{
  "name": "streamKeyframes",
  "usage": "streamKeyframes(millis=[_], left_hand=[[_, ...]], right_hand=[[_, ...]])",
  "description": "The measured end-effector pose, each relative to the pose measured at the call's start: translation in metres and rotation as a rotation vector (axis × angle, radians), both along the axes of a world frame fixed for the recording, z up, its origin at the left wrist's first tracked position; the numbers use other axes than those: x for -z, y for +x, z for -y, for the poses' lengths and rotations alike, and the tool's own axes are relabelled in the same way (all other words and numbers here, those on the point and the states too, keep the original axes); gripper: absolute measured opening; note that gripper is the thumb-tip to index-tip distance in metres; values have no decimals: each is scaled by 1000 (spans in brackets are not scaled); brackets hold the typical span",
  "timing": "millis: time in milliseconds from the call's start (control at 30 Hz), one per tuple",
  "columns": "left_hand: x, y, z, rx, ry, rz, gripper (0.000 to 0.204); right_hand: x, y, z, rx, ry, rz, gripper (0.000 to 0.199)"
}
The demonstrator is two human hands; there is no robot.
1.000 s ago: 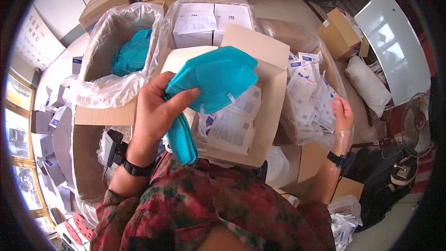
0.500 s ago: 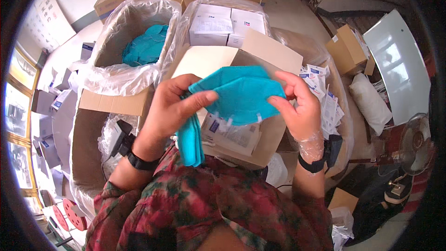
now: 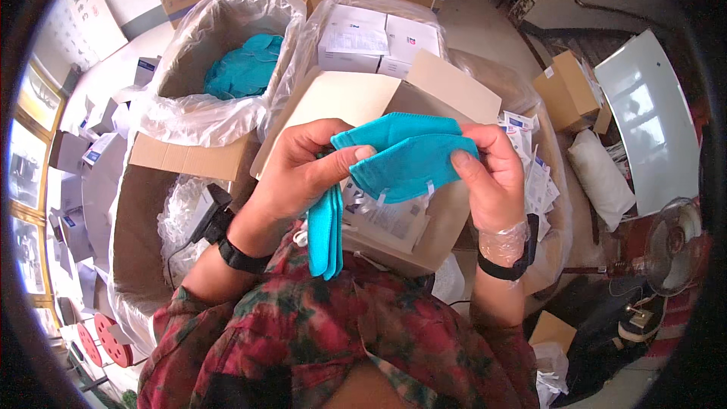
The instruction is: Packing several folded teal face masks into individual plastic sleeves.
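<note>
From the head camera, the left hand and right hand each pinch an end of a teal folded mask, held above an open cardboard box; cartons crowd every side. More teal masks hang half-hidden beneath the left palm.

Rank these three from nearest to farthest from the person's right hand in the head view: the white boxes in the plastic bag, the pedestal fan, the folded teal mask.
1. Folded teal mask: held in the right hand.
2. White boxes: above, up-left of the hand, inside a clear bag.
3. Pedestal fan: far right, on the floor.
</note>
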State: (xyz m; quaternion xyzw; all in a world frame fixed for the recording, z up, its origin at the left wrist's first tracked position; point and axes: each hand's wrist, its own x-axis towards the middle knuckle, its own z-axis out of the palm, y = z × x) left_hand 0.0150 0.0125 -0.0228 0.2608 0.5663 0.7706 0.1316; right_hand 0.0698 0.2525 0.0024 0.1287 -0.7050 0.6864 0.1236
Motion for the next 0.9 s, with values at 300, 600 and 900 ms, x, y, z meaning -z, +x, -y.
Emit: streamKeyframes(millis=[300,600,900], left_hand=[[8,-14,-7,-205,307,457,53],[28,-22,-12,-376,290,550,48],[30,-20,-18,-338,376,636,42]], right_hand=[[2,6,29,403,559,-317,32],[-1,21,83,36,882,-379,38],[21,17,85,-7,797,-416,38]])
